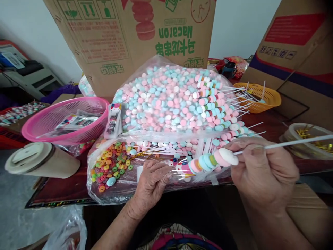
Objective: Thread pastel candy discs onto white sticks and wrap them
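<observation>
Nearest the camera, both forearms reach forward over a patterned lap toward the dark red surface (59, 191). At the near right, the right hand (262, 170) is closed, thumb and fingers pinching a thin white plastic stick (288, 142) that runs off to the right, with a stack of pink, blue, green and white candy discs (212, 159) threaded on its left end. Left of it, the left hand (152, 182) lies palm down with fingers curled, pressing on the clear plastic bag of small multicoloured ring candies (111, 163); whether it grips anything I cannot tell. Because the stick is slender and held behind the stack, a slackened pinch could probably let the discs slide off the free end into the loose sweets below. Just beyond lies a row of finished candy skewers (221, 104) on a large clear bag of pink, blue and white round candies (166, 100). Farther left sit a tipped cream plastic cup (41, 161) and a pink mesh basket (65, 119); far right, an orange mesh basket (260, 97). Brown cardboard boxes (125, 38) stand at the back.
</observation>
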`<state>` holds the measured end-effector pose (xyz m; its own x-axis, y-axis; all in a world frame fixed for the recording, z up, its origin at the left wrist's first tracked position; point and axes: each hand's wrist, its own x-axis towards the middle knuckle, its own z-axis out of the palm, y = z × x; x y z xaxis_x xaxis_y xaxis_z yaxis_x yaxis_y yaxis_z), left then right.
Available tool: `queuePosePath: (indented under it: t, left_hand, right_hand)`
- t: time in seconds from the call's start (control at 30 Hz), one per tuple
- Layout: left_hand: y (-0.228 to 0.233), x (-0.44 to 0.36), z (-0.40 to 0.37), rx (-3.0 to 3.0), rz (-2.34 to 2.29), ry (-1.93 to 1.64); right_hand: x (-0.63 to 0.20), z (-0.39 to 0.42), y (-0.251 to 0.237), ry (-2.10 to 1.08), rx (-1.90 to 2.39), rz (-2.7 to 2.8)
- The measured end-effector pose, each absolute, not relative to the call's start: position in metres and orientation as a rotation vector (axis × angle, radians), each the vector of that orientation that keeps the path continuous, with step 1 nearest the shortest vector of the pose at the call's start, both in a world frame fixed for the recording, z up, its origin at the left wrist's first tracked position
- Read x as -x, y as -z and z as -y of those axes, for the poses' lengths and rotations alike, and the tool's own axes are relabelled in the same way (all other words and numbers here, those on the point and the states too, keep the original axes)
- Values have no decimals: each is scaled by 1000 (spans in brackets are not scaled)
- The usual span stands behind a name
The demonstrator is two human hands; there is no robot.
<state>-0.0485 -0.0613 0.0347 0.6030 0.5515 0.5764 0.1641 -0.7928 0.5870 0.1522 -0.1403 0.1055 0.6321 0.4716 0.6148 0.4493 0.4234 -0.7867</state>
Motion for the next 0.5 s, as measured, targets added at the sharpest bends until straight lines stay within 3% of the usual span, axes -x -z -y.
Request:
queuePosePath:
  t: [0.27, 0.5]
  left_hand:
    - [-33, 52, 62, -2279, -577, -1115]
    - [-30, 56, 62, -2277, -628, -1065]
  right_hand:
    - [-141, 131, -92, -135, 1204, 709]
    - [-156, 133, -80, -458, 1283, 541]
